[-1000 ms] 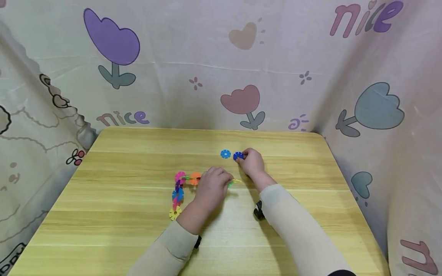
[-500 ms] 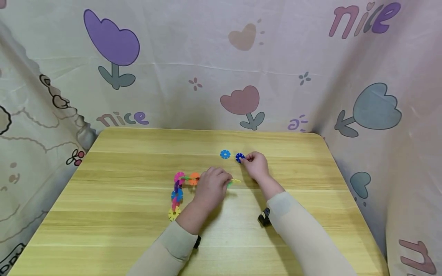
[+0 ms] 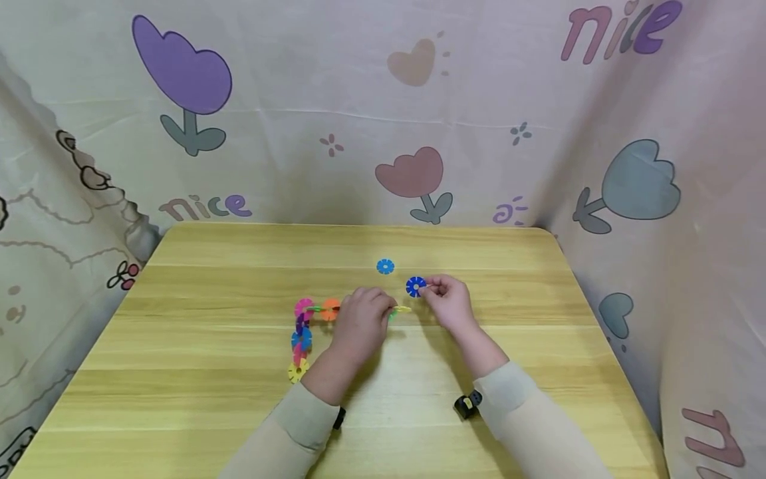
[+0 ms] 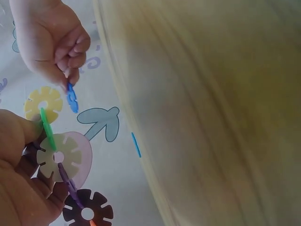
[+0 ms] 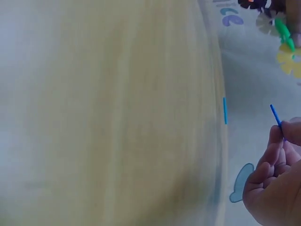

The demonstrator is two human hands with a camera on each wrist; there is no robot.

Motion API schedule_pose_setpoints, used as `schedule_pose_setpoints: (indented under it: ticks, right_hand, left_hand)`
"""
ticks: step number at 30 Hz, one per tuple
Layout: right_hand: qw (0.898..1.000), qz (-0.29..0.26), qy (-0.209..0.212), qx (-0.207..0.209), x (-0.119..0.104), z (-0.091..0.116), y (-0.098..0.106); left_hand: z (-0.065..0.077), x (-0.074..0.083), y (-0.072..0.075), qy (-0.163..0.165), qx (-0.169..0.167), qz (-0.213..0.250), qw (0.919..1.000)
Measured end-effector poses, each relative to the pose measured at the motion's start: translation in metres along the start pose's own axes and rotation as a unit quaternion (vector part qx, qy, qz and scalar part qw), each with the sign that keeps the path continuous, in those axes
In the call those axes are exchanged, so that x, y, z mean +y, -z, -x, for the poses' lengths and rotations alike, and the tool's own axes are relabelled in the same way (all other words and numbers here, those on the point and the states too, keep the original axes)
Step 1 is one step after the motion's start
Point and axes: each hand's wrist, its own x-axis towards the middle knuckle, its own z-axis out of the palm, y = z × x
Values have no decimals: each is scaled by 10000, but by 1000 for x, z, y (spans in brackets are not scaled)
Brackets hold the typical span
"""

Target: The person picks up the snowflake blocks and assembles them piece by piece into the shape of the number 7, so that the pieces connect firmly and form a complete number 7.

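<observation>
My left hand grips the right part of a chain of slotted plastic discs and covers some of them. In the left wrist view its fingers lie round a green disc and a pale whitish disc, with a yellow disc at the chain's end. The chain runs left past an orange disc to a pink disc, then bends toward me, down to another yellow disc. My right hand pinches a dark blue disc between thumb and fingertips, a little right of the chain's end.
A light blue disc lies alone on the wooden table, beyond both hands. A patterned cloth hangs behind the table and along its sides. Black wrist cameras sit under both sleeves.
My right hand has lifted the dark blue disc and drawn it nearer to me, away from the light blue disc. The left hand keeps its grip on the chain almost in place.
</observation>
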Motion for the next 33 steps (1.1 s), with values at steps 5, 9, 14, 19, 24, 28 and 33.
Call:
schedule_pose_setpoints:
  ticks: [5, 9, 14, 19, 24, 28, 33]
  right_hand:
    - [9996, -220, 146, 95, -4, 16, 4]
    - [9992, -333, 186, 107, -7, 28, 8]
    - [9989, -427, 157, 71, -9, 38, 8]
    - [9985, -517, 128, 114, -8, 42, 8]
    - [9977, -660, 116, 130, -8, 45, 9]
    - [9966, -814, 71, 77, -8, 46, 8]
    - [9956, -935, 74, -2, -8, 47, 6]
  left_hand:
    - [0, 0, 1, 45, -12, 7, 10000]
    - [0, 0, 2, 119, -70, 33, 9999]
    - [-1, 0, 3, 230, -132, 32, 9996]
    - [-1, -1, 2, 235, -123, -36, 9996]
    - [-1, -2, 0, 235, -125, -50, 9996]
    - [0, -1, 1, 226, -83, -30, 9997]
    - [0, -1, 0, 177, -50, -41, 9998]
